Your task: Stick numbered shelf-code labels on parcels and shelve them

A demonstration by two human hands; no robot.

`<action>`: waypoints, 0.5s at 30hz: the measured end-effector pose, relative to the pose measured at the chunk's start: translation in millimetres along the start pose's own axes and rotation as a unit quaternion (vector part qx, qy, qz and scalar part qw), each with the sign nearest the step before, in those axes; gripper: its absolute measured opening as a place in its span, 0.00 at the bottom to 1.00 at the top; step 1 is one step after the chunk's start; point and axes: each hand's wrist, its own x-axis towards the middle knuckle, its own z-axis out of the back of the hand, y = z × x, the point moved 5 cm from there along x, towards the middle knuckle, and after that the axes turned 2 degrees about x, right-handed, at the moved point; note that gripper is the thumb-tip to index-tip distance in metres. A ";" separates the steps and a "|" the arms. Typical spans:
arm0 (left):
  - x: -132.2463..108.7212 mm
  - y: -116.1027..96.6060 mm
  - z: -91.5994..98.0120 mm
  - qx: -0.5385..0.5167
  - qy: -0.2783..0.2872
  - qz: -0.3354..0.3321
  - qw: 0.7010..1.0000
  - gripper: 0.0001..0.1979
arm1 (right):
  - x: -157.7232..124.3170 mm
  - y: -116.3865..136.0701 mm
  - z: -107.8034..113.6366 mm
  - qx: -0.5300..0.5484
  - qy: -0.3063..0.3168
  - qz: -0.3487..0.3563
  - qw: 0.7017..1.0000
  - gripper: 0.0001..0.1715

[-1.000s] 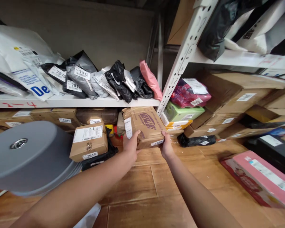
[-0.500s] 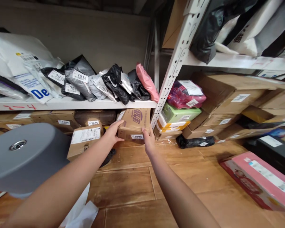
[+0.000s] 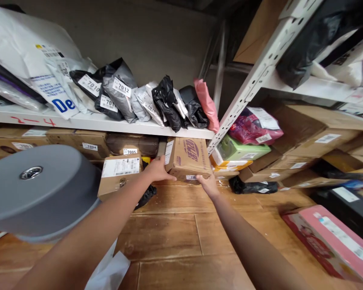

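**Brown box (image 3: 189, 159) close against the shelf (image 3: 115, 125)'s right end**

At the far left, a grey drum (image 3: 33, 193) stands in front of the shelf's lower edge. Next comes the carton (image 3: 121, 189), over a black bag (image 3: 147, 197); the left forearm crosses in front of both. If the left elbow swings out, it could knock the carton askew.

The left hand (image 3: 159, 169) is partly spread, fingers and thumb against the brown box's left side and front left corner. The box lies below the shelf's front edge, near its right corner; whether its base touches the floor (image 3: 169, 233) I cannot tell. The right hand (image 3: 208, 183) is partly open, its thumb over the front label and its fingers at the right side. Raised here, the box's top could catch the shelf's edge; twisted, its rear corner could hit the post (image 3: 251, 76).

Right of the post, the green box (image 3: 242, 151) sits in a stack of 4, which a push sideways might upset. The widest room is over the floor in front, as far as the pink box (image 3: 335, 241) near the right edge.
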 end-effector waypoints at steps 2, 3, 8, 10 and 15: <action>0.4 -2.3 3.4 0.023 0.008 -0.002 1.000 0.45 | -1.2 2.9 -0.9 -0.028 0.031 0.014 0.999 0.47; 0.3 -3.2 4.8 0.034 0.009 -0.005 0.999 0.45 | -1.8 4.4 -1.8 -0.039 0.036 0.019 0.998 0.48; -0.6 0.6 11.9 0.008 -0.003 0.009 1.000 0.40 | -5.1 13.0 -15.7 -0.046 0.010 0.025 0.999 0.50; -1.2 5.9 13.8 -0.030 -0.015 0.035 0.999 0.38 | -4.3 17.4 -21.3 -0.029 0.025 0.024 0.999 0.49; -4.5 6.9 5.3 -0.088 -0.016 0.042 0.995 0.39 | 8.4 19.7 -14.2 0.030 0.110 -0.032 0.993 0.50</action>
